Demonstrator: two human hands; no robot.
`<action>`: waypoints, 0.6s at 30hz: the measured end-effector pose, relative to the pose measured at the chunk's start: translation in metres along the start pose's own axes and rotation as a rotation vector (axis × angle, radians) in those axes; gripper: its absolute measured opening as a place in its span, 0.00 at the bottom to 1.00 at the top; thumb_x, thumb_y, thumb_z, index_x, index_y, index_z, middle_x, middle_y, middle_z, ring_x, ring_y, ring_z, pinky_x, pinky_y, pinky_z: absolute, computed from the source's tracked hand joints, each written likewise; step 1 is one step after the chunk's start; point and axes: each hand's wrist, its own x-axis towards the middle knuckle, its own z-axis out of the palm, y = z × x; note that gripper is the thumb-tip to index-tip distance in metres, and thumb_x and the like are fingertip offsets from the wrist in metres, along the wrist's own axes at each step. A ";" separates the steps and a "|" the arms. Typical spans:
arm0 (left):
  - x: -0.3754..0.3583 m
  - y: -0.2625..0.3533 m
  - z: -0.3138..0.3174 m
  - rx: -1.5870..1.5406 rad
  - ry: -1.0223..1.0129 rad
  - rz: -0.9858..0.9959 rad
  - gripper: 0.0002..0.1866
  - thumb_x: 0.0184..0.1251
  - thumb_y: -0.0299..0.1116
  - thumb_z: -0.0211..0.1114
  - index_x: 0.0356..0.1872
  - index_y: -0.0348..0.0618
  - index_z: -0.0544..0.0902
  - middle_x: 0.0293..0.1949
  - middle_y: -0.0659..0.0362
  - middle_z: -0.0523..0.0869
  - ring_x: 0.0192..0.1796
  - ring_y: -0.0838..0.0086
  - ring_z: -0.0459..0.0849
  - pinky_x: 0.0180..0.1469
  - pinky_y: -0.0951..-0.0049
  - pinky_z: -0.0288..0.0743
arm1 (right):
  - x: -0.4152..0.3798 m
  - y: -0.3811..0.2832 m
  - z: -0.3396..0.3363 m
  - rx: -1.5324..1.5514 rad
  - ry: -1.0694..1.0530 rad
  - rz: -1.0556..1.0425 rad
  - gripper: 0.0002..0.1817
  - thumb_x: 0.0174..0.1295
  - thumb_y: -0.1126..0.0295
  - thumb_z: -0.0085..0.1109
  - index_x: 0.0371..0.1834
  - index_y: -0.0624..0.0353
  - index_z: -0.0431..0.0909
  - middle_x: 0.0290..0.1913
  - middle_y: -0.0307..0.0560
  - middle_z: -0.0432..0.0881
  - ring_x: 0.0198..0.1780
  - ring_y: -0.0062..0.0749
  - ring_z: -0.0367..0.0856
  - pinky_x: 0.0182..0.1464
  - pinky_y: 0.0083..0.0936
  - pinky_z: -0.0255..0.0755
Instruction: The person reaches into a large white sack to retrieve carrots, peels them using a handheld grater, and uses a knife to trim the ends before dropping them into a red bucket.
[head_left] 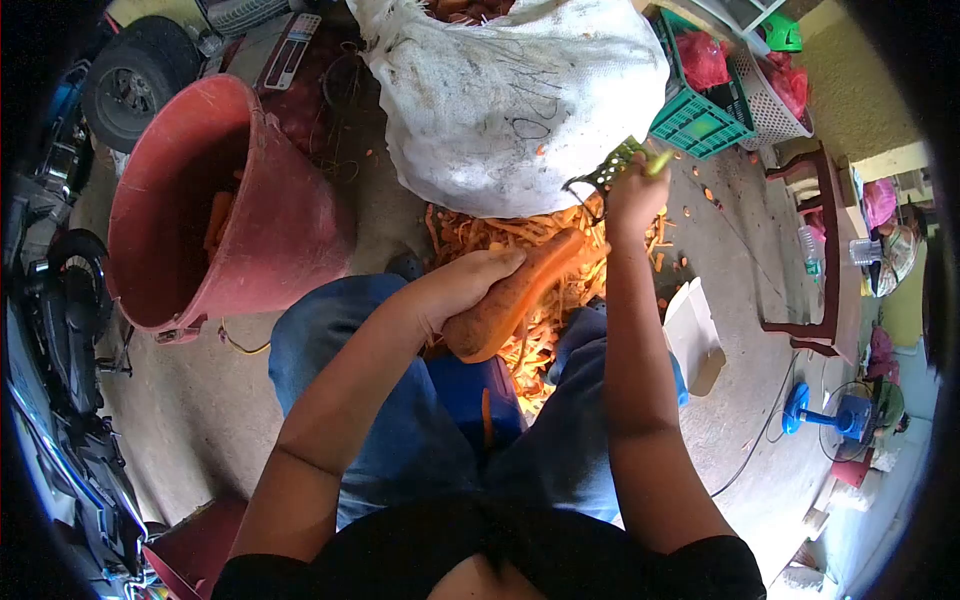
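Note:
My left hand (470,283) is wrapped round the thick end of a large orange carrot (515,305), which slants up and to the right over my lap. In my right hand (638,200) is a green-handled peeler (612,168) with a dark, perforated head, held beyond the carrot's far end and apart from it. Beneath the carrot, a heap of orange peelings (530,355) spreads over the floor between my legs. Part of the peeler's handle is hidden by my fingers.
A big white sack (520,100) stands just ahead. To the left is a red tub (290,210) with carrots inside. A teal crate (700,120), an open white box (692,325), a wooden bench (835,270) and a blue fan (850,415) are on the right.

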 end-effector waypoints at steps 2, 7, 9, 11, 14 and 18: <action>0.004 0.001 -0.006 -0.105 0.024 -0.030 0.19 0.61 0.44 0.46 0.41 0.36 0.69 0.30 0.55 0.76 0.27 0.69 0.78 0.30 0.72 0.74 | -0.001 -0.017 -0.006 0.194 -0.038 0.136 0.07 0.54 0.72 0.47 0.27 0.67 0.67 0.18 0.43 0.70 0.17 0.23 0.66 0.20 0.22 0.62; 0.016 0.003 -0.025 -0.386 0.165 0.051 0.19 0.61 0.42 0.45 0.41 0.35 0.68 0.28 0.54 0.77 0.28 0.68 0.79 0.34 0.73 0.75 | -0.053 -0.066 -0.009 0.388 -0.515 0.196 0.06 0.56 0.71 0.46 0.29 0.64 0.67 0.21 0.43 0.70 0.21 0.24 0.66 0.24 0.22 0.62; 0.024 -0.001 -0.032 -0.488 0.073 0.090 0.18 0.60 0.40 0.46 0.42 0.35 0.68 0.30 0.54 0.77 0.31 0.69 0.79 0.35 0.72 0.76 | -0.077 -0.069 -0.006 0.374 -0.580 -0.043 0.08 0.56 0.71 0.46 0.35 0.65 0.68 0.25 0.40 0.71 0.27 0.19 0.66 0.30 0.17 0.62; 0.013 0.007 -0.021 -0.637 -0.080 0.149 0.16 0.60 0.38 0.46 0.42 0.36 0.70 0.33 0.54 0.78 0.32 0.70 0.79 0.34 0.70 0.76 | -0.091 -0.077 -0.006 0.394 -0.569 -0.086 0.07 0.54 0.73 0.46 0.32 0.68 0.65 0.22 0.57 0.71 0.25 0.45 0.72 0.28 0.29 0.64; 0.018 0.006 -0.018 -0.609 0.007 0.076 0.14 0.61 0.37 0.43 0.38 0.38 0.71 0.30 0.56 0.78 0.27 0.73 0.79 0.28 0.74 0.75 | -0.090 -0.073 -0.004 0.360 -0.548 -0.063 0.08 0.53 0.74 0.47 0.33 0.68 0.66 0.23 0.60 0.72 0.26 0.50 0.73 0.29 0.31 0.64; 0.023 0.006 -0.020 -0.420 0.185 -0.013 0.14 0.63 0.38 0.39 0.35 0.40 0.70 0.24 0.59 0.77 0.18 0.77 0.76 0.16 0.80 0.73 | -0.089 -0.075 -0.008 0.242 -0.513 -0.059 0.09 0.52 0.73 0.48 0.33 0.68 0.66 0.22 0.61 0.72 0.27 0.52 0.73 0.28 0.33 0.65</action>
